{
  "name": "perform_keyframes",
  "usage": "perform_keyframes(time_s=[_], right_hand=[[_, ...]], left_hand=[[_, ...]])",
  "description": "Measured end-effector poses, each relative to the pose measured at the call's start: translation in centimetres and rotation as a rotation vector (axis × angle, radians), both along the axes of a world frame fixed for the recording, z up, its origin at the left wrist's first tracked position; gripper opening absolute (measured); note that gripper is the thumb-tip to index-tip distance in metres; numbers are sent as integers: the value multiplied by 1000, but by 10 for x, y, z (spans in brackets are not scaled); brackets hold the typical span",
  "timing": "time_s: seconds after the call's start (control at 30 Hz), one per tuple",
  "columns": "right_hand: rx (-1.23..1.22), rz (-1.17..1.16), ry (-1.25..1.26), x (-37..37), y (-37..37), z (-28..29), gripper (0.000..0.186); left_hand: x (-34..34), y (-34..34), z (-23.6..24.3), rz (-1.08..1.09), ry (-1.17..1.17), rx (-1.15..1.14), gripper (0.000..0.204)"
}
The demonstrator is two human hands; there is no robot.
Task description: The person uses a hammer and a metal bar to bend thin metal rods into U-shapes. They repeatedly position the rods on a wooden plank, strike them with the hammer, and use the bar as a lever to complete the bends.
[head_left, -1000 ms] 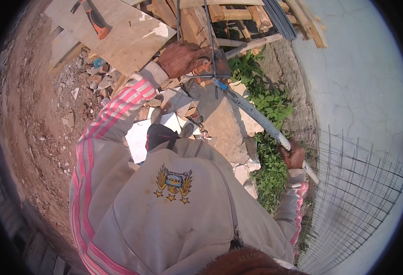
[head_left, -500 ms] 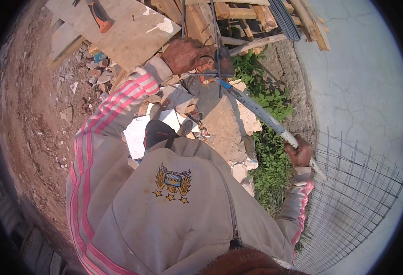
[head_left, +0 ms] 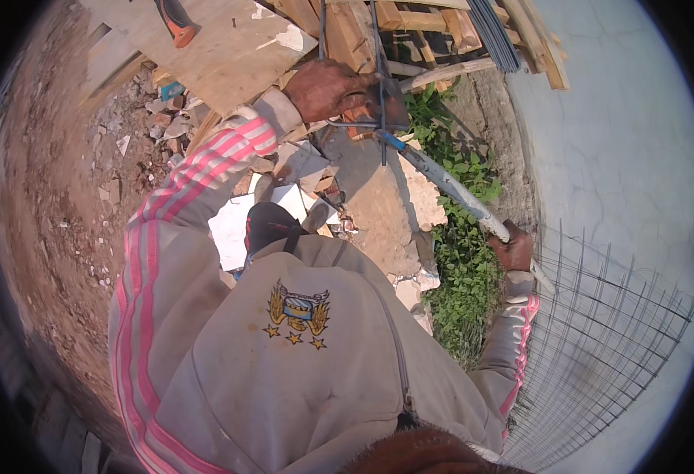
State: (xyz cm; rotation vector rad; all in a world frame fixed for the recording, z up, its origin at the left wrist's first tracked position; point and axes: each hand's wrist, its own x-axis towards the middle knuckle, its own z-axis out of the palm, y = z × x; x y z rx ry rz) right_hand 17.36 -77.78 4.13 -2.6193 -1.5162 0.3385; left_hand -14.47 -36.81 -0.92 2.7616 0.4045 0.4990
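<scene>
My left hand [head_left: 327, 91] is closed around a thin bent steel rod [head_left: 384, 148], over a wooden block at the top middle. The rod's straight lengths run away from me, and a short bent part crosses beside my fingers. A dark flat piece [head_left: 395, 109] sits by the crossing; its details are unclear. My right hand [head_left: 512, 247] grips a long pipe handle [head_left: 451, 186], worn white and grey with a blue far end. That blue end meets the rod just below the block. The handle slants back toward the wall, its near tip sticking out past my fist.
A plywood sheet [head_left: 212, 55] bearing an orange-handled tool [head_left: 179, 33] lies at far left. Timber [head_left: 461, 31] and a bundle of steel rods [head_left: 493, 35] are piled at the back. Broken concrete [head_left: 382, 201], green weeds [head_left: 469, 276] and wire mesh [head_left: 599, 332] lie along the pale wall [head_left: 623, 142].
The pipe handle has shifted slightly, with my right hand a little farther up and left in the picture. My left hand stays on the rod, slightly farther right in view.
</scene>
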Motion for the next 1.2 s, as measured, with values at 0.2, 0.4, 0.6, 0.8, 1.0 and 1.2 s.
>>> perform_keyframes(time_s=[0.2, 0.4, 0.6, 0.8, 1.0, 1.2], right_hand=[[32, 48, -32, 19, -5, -1, 28], [99, 50, -109, 17, -17, -19, 28], [122, 33, -254, 5, -34, -34, 31], [152, -184, -318, -66, -83, -80, 45], [216, -711, -174, -275, -80, -136, 29], [51, -1026, -285, -408, -14, -76, 29]], left_hand=[[2, 5, -18, -9, -75, 2, 44], [6, 2, -14, -16, -57, -77, 42], [5, 0, -18, -71, -128, -119, 39], [0, -6, 5, -105, -15, -151, 44], [6, -3, -18, -137, -15, -182, 43], [7, 5, -11, -148, 45, 14, 42]])
